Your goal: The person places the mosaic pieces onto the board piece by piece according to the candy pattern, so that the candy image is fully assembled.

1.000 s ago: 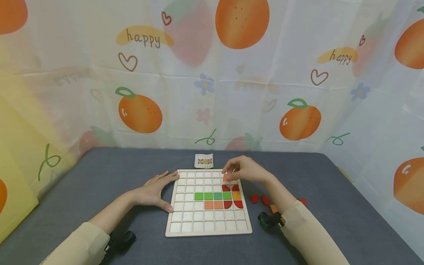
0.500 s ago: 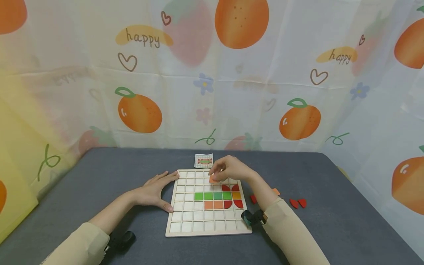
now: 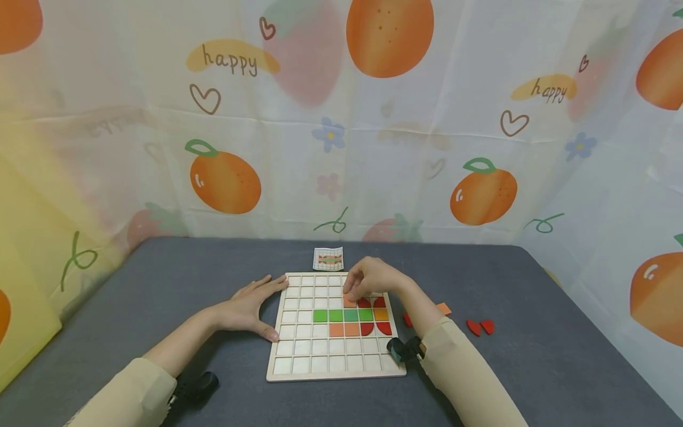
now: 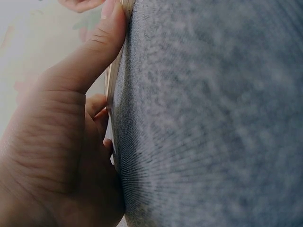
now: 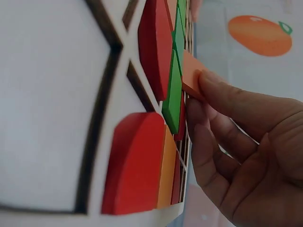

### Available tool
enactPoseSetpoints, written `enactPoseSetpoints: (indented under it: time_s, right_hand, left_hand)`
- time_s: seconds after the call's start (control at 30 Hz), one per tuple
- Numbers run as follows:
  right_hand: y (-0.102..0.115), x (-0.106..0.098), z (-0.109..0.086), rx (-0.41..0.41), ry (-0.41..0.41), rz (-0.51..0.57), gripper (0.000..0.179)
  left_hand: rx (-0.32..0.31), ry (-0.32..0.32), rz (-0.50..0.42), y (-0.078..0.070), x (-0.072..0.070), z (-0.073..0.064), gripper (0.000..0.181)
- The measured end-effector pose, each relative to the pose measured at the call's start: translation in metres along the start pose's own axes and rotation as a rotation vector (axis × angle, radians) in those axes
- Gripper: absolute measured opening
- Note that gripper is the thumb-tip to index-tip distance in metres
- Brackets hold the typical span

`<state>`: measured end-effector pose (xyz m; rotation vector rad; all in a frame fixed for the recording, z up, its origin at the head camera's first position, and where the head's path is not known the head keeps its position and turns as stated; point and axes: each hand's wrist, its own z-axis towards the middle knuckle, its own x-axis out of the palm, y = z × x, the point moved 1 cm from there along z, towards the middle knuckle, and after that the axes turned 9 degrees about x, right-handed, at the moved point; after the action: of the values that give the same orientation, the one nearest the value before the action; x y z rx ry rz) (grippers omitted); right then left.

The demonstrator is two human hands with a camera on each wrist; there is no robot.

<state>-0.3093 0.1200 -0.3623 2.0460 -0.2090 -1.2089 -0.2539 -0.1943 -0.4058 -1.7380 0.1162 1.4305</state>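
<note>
My right hand [image 3: 376, 277] pinches a salmon square tile [image 3: 349, 301] between thumb and fingers. In the right wrist view the tile [image 5: 191, 73] tilts at the board's surface, close beside a green tile [image 5: 173, 92]. The white gridded board [image 3: 336, 376] carries a row of green tiles [image 3: 327, 316] with an orange tile [image 3: 381, 315] at its right end. Below that row lie two salmon tiles [image 3: 344, 330] and red rounded pieces [image 3: 383, 328]; more red pieces sit above it. Along the board's left edge, my left hand [image 3: 248, 308] rests with fingers and thumb spread, touching the rim.
Behind the board lies a small pattern card [image 3: 328, 259]. Right of it on the dark table [image 3: 533, 356] are two loose red pieces [image 3: 480, 327] and an orange tile [image 3: 444, 309]. A red piece [image 3: 408, 320] is partly covered by the right forearm.
My right hand has moved left with the salmon tile, then down toward me, to the square left of the upper red pieces. My left hand has stayed at the board's edge.
</note>
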Motion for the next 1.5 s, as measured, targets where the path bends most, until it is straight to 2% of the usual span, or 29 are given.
enactPoseSetpoints:
  time_s: [0.97, 1.2, 1.5]
  right_hand:
    - [0.001, 0.006, 0.001, -0.019, -0.016, -0.068, 0.009]
    - [0.0, -0.004, -0.003, -0.034, -0.045, -0.052, 0.011]
    - [-0.01, -0.021, -0.017, -0.007, -0.029, -0.062, 0.018]
  left_hand:
    - [0.007, -0.009, 0.008, 0.003, 0.001, 0.001, 0.115]
    - [0.008, -0.005, 0.001, 0.005, 0.002, 0.002, 0.116]
    - [0.017, -0.001, 0.006, 0.0, 0.0, 0.0, 0.116]
